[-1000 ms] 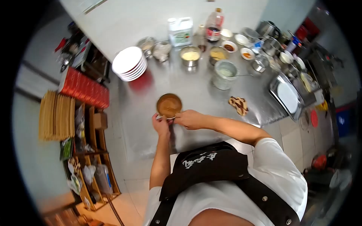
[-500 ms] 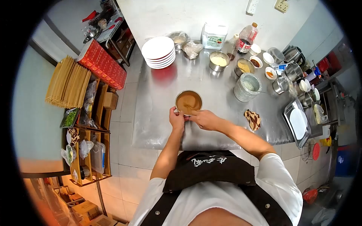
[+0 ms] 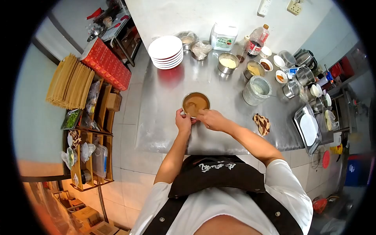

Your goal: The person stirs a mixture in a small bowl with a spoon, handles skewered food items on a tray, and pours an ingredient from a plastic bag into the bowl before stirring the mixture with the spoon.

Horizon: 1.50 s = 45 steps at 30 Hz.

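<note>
A round metal bowl (image 3: 210,102) of smooth brown sauce (image 3: 197,102) is on the steel table in front of me. My left hand (image 3: 184,121) grips its near left rim, thumb up along the wall. At the near right rim, my right hand (image 3: 213,120) is closed, with its fingertips over the sauce. Whatever it pinches is too hidden to name. Swirl marks show in the sauce. A brown patterned cloth (image 3: 261,124) lies to the right of my right forearm.
Stacked white plates (image 3: 165,51) stand at the back left of the steel table (image 3: 164,117). Along the back and right are a white jug (image 3: 224,37), a dark sauce bottle (image 3: 257,41), metal bowls of powder, a stone mortar (image 3: 256,92) and a metal tray (image 3: 307,127).
My right hand has shifted slightly at the bowl's near rim, and the swirl in the sauce has changed shape. My left hand still holds the bowl.
</note>
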Each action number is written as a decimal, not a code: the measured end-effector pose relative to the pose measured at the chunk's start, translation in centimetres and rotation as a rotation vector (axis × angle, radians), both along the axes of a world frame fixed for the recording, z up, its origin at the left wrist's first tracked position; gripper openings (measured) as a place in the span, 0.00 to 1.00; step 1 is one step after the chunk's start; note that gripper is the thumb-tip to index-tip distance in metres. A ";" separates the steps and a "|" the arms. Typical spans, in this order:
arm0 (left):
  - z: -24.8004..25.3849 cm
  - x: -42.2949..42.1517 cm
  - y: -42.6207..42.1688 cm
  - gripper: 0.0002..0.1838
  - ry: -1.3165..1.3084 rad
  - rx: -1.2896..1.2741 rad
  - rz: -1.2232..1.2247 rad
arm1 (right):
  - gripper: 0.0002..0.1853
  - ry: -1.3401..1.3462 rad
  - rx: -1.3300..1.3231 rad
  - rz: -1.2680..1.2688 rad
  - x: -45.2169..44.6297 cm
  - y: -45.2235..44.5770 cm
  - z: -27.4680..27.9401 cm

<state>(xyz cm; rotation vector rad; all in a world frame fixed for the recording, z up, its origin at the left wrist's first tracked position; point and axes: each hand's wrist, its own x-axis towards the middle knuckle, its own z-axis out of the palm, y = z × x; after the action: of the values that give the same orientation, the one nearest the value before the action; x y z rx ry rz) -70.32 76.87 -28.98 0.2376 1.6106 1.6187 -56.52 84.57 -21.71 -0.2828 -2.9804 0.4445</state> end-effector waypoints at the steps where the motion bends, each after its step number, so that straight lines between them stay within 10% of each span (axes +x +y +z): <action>1: 0.0 -0.1 0.0 0.21 0.013 -0.017 -0.011 | 0.10 -0.008 -0.007 -0.028 0.0 0.2 0.0; 45: 0.0 0.1 0.1 0.20 0.013 -0.012 -0.004 | 0.09 0.035 -0.151 -0.022 1.9 -0.4 1.6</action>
<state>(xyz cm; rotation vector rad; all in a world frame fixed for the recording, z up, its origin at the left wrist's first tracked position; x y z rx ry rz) -70.23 76.94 -28.99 0.2452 1.6283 1.6068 -54.66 84.14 -20.10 -0.3180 -2.9114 0.6661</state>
